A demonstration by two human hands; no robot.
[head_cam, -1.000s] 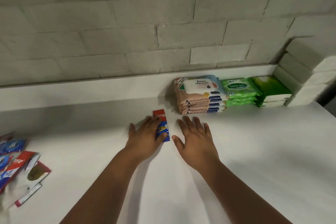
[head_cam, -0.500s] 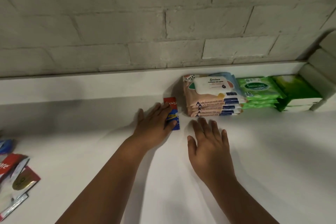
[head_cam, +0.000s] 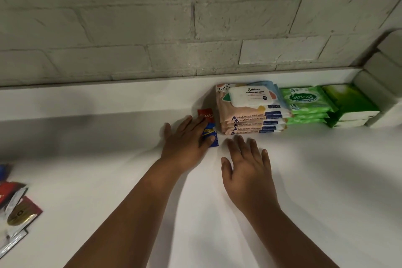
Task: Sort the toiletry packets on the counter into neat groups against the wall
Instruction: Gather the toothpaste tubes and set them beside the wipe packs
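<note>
A red and blue toothpaste packet [head_cam: 206, 114] lies flat on the white counter [head_cam: 326, 180], right beside a stack of peach baby wipes packs [head_cam: 250, 115] that stands against the wall. My left hand [head_cam: 185, 143] lies on the packet, fingers over it and thumb at its near edge. My right hand [head_cam: 248, 169] rests flat on the counter, fingers spread and holding nothing, just in front of the wipes stack. A loose heap of small packets [head_cam: 19, 213] lies at the far left edge.
Right of the wipes, a stack of green Sanicare packs [head_cam: 304, 102] and green-and-white tissue packs [head_cam: 350, 106] line the white backsplash ledge [head_cam: 108, 98]. A brick wall [head_cam: 195, 28] rises behind it. A brick corner [head_cam: 382, 67] juts out at the far right.
My left hand has slid the toothpaste packet away from me, up beside the wipes stack near the wall. My right hand followed forward, staying flat and empty.
</note>
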